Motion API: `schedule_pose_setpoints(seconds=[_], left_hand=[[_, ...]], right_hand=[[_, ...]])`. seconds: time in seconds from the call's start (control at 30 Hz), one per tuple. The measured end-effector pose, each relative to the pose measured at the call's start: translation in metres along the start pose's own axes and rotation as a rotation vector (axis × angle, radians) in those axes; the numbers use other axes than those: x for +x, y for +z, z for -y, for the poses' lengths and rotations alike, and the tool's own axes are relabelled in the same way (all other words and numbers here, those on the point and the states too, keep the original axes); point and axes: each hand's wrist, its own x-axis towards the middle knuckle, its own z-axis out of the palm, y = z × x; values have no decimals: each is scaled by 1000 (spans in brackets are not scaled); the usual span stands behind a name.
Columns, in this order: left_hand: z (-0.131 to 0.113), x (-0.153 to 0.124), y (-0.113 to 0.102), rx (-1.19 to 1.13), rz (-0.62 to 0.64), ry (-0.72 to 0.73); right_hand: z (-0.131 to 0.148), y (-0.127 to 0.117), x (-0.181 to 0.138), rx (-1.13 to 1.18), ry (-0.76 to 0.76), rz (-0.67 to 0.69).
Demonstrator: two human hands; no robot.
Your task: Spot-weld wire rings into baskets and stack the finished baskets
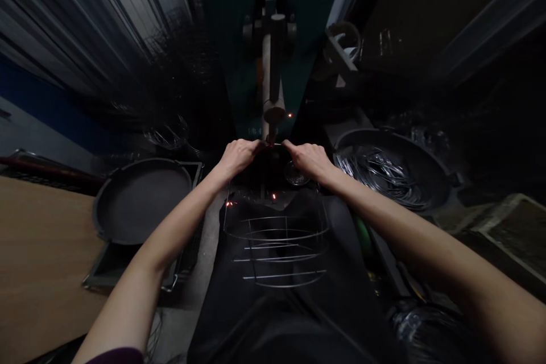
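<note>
"How is the room lit?"

"Dimly. The far right sinks to near-black, while the ridged grey sheeting (106, 0) at the far left catches a little light."

"What runs below that sheeting?"

"A blue band (42, 92), with a pale panel (38, 131) under it, along the left side."

"And the furniture?"

"A flat brown surface (38, 250) takes up the near left; whether it is a desk cannot be told."

"Does any floor show?"

"A grey patch (183, 321), near and left of centre. At the far right a slanting grey beam (497, 27) stands out faintly from the dark."
</note>
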Motion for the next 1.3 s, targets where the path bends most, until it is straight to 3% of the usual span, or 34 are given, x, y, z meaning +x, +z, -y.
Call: schedule_pose_setpoints(seconds=[0.3,0.5,0.73,0.9,1.13,1.2,1.3], left_hand=[[1,-6,-2,-4,-6,-18],[3,-4,4,-26,-31,-24],[10,-8,7,-92,-55,-22],[14,-9,9,-144,-68,-20],[7,-2,6,-200,-75,-39],[6,-8,0,-259,-82,-68],[10,-44,-5,-541,-144,-100]], right_hand=[[-8,2,4,10,13,-21],[-14,4,1,201,53,-40],[-8,1,-1,154,56,-61],[-9,3,0,282,64,-82],[-35,7,-24,647,42,135],[-33,8,-35,682,67,144],[-22,10,-52,722,70,16]])
